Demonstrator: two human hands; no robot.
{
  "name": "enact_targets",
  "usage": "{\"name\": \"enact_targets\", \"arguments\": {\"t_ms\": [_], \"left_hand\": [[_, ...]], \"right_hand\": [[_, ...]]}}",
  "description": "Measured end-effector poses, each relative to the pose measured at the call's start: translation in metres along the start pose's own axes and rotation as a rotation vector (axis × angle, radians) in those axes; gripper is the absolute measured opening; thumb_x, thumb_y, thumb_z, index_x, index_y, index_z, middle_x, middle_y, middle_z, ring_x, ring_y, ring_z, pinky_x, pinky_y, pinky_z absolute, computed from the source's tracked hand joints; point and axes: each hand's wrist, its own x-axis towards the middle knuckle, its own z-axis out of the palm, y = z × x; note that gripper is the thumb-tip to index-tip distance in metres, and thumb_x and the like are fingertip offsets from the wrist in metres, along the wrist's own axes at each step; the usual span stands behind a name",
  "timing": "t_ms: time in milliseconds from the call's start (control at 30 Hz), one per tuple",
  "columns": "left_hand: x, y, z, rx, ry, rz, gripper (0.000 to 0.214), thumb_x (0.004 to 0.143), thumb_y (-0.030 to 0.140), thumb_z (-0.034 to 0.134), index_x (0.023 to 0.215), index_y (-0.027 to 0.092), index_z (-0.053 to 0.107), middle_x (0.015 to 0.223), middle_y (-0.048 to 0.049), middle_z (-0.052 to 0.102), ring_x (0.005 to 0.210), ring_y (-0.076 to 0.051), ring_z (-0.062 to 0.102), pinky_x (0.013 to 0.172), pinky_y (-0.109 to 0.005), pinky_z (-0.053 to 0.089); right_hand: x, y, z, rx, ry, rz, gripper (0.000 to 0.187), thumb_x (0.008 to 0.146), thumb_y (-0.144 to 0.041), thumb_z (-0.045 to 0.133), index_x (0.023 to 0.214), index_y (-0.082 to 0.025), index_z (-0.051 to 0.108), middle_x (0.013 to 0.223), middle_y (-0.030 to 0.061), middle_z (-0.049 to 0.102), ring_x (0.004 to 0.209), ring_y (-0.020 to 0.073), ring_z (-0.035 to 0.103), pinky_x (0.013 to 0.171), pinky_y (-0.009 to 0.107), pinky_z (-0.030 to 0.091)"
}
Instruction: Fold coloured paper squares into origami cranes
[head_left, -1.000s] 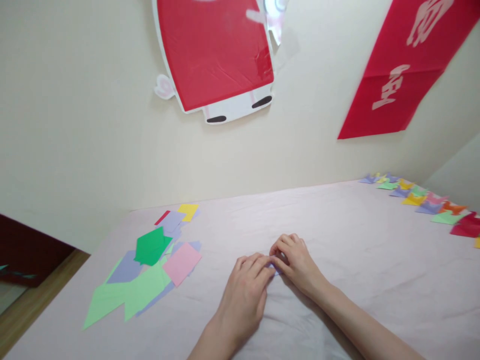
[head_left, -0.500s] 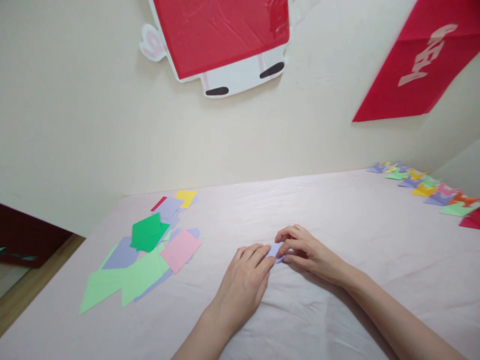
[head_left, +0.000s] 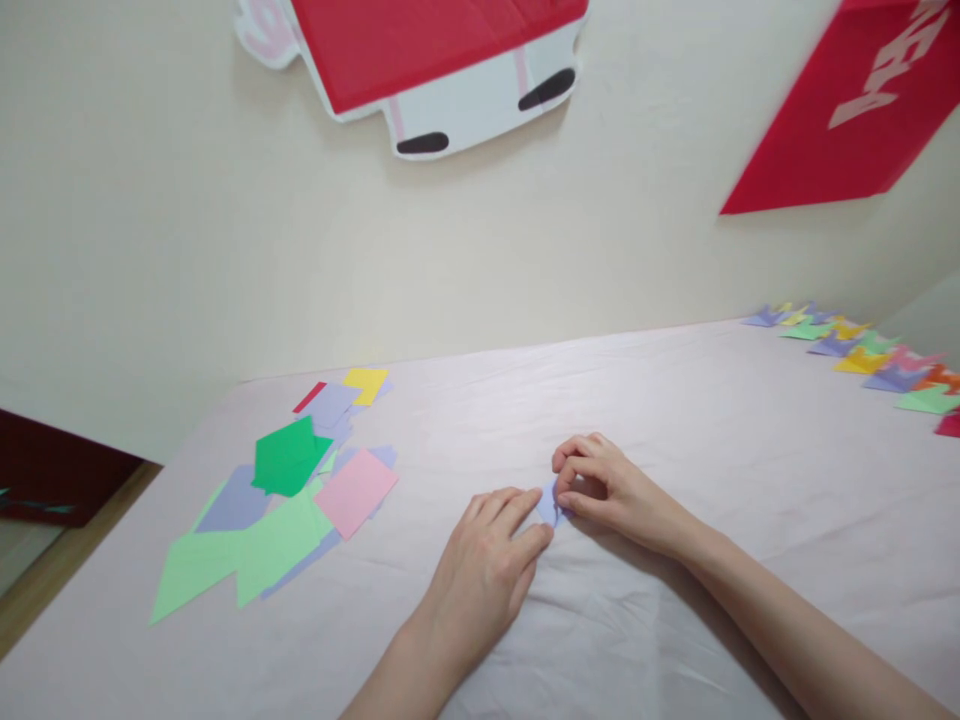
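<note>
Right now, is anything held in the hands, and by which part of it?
A small lavender paper: the right hand appears to pinch its right side between thumb and finger; the left hand rests on its left side.

1. Remotely, I have two bare hands in view: one left hand [head_left: 491,555] and one right hand [head_left: 622,490].
2. Between them I count one small lilac piece [head_left: 549,503] of paper.
3. Lying loose at left: one pink sheet [head_left: 357,494], one yellow sheet [head_left: 364,385], one red strip [head_left: 309,397], at least two light green sheets [head_left: 279,553] and at least three lilac sheets [head_left: 238,500].
4. At right, at least twelve folded pieces [head_left: 866,362], overlapping.
5. Higher up, one red-and-white cut-out [head_left: 450,45] and one red banner [head_left: 840,120].
</note>
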Motion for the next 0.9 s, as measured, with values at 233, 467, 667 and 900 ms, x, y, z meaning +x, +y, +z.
{"name": "enact_targets", "arguments": {"t_ms": [233,467,667,900], "left_hand": [[0.0004,-0.0014,-0.0005,-0.009,0.005,0.006,0.022,0.091,0.011,0.050,0.104,0.023,0.064,0.131,-0.0085,0.058,0.118,-0.025,0.050,0.094,-0.042,0.047],[0.0039,0.0020,-0.0025,-0.044,-0.040,0.001,0.031,0.092,0.010,0.047,0.119,0.020,0.056,0.119,-0.0070,0.062,0.112,-0.022,0.052,0.095,-0.039,0.045],[0.0036,0.0016,-0.0016,-0.015,-0.074,0.017,0.035,0.088,0.009,0.052,0.120,0.023,0.057,0.123,-0.0065,0.059,0.113,-0.025,0.050,0.095,-0.040,0.045],[0.0041,0.0029,0.0004,-0.022,-0.070,-0.003,0.035,0.087,0.007,0.051,0.117,0.023,0.058,0.121,-0.0074,0.058,0.110,-0.023,0.050,0.091,-0.040,0.047]], "right_hand": [[0.0014,0.0017,0.0077,-0.069,0.037,0.035,0.010,0.084,-0.020,0.065,0.074,-0.022,0.064,0.092,0.0029,0.061,0.091,0.0212,0.052,0.086,0.038,0.038],[0.0017,-0.0006,0.0086,-0.087,0.052,0.043,0.009,0.082,-0.018,0.065,0.073,-0.022,0.064,0.091,0.0030,0.061,0.089,0.0209,0.051,0.084,0.037,0.037],[0.0023,0.0002,0.0093,-0.083,0.047,0.060,0.011,0.083,-0.018,0.064,0.073,-0.021,0.064,0.091,0.0033,0.061,0.091,0.0215,0.051,0.084,0.037,0.037],[0.0023,0.0000,0.0094,-0.084,0.030,0.053,0.011,0.084,-0.018,0.063,0.074,-0.021,0.063,0.092,0.0034,0.060,0.091,0.0212,0.051,0.085,0.037,0.037]]}}
